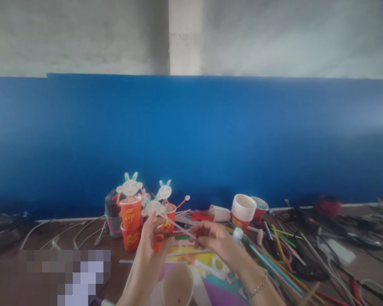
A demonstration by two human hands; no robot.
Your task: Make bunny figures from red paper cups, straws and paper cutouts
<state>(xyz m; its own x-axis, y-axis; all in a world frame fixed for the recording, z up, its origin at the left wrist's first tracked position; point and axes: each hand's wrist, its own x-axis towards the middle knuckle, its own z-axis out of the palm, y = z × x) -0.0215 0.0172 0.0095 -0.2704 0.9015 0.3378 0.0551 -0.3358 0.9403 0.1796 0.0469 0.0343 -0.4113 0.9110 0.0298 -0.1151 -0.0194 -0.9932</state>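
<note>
My right hand (215,240) pinches one end of a thin pale strip (178,226), which slants up and left towards the fingers of my left hand. My left hand (151,242) has its thumb and bent fingers apart; whether a fingertip touches the strip cannot be made out. Just beyond it stand orange paper cups with rabbit-face cutouts: one cup (130,212) stacked on another at left, and another cup (170,212) nearer the middle. Below my hands, close to me, a paper cup (178,284) shows its open mouth.
Stacked white-rimmed cups (243,208) stand at the back right beside a small capped bottle (238,233). Coloured sticks (274,272) and pens lie along the right. Colourful paper (223,293) lies under my hands. Cables and a white power strip (336,251) spread far right. Behind rises a blue panel (191,140).
</note>
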